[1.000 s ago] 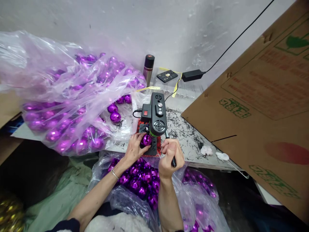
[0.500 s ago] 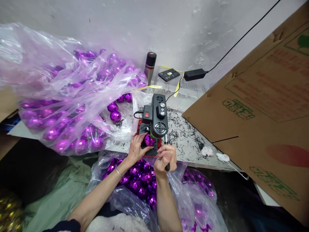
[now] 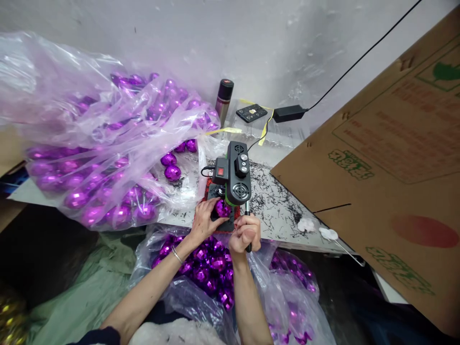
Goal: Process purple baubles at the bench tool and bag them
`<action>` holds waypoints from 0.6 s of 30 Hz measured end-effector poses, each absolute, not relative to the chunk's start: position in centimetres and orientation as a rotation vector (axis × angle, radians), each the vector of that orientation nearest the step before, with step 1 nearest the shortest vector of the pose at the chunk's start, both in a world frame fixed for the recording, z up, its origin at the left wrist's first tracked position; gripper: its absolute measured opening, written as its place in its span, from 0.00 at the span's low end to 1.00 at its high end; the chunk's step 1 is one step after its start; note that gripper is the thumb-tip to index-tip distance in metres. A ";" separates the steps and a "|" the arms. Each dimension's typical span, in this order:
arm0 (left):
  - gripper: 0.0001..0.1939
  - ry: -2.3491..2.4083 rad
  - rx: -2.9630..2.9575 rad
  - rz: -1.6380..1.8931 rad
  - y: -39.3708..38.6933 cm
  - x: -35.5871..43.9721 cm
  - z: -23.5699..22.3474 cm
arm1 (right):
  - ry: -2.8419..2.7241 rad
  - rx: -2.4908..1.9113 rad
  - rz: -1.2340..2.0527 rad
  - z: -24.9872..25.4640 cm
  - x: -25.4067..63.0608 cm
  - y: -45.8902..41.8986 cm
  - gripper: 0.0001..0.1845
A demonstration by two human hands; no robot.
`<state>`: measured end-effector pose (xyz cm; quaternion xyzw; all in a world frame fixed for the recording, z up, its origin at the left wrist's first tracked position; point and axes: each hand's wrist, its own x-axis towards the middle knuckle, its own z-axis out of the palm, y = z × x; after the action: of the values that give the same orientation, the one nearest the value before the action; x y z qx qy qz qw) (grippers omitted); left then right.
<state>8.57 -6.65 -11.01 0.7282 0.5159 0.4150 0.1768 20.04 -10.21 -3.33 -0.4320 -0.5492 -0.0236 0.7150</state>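
Note:
A black bench drill press-like machine (image 3: 238, 175) with round vents, knobs and a red switch stands at the front of the table. Under its head sits a shiny purple faceted ball (image 3: 223, 208). My left hand (image 3: 205, 220) is closed around the ball's left side, thumb at its front, holding it on the black base. My right hand (image 3: 246, 235) grips the black-handled lever (image 3: 247, 221) on the machine's right, which points down toward me. The spot where the machine meets the ball is hidden from above.
Clear plastic bags of purple balls lie at left (image 3: 118, 211) and in front of my body (image 3: 204, 268). Behind stand a flask (image 3: 224, 101), a phone-like black slab (image 3: 251, 113) and a power adapter (image 3: 288, 113). A large carton (image 3: 377, 191) leans at right; black shavings (image 3: 268, 201) litter the table.
Hardly anything differs. Both hands keep their places on the ball and the lever; the whole view has shifted slightly.

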 end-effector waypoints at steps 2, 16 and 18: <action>0.31 1.460 2.063 1.174 -6.6 8.6 -11.1 | -1.210 -0.943 -0.064 -3.4 20.0 -10.1 0.22; 0.31 1.404 2.007 1.129 -6.3 8.5 -10.4 | -1.278 -0.889 -0.081 -4.2 20.5 -9.6 0.24; 0.32 1.389 1.994 1.134 -6.1 8.6 -10.4 | -1.273 -0.903 -0.072 -3.7 20.5 -9.7 0.25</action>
<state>8.59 -6.09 -10.38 0.7239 0.5044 0.4118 0.2281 20.54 -9.70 -3.67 -0.4071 -0.5736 -0.0325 0.7101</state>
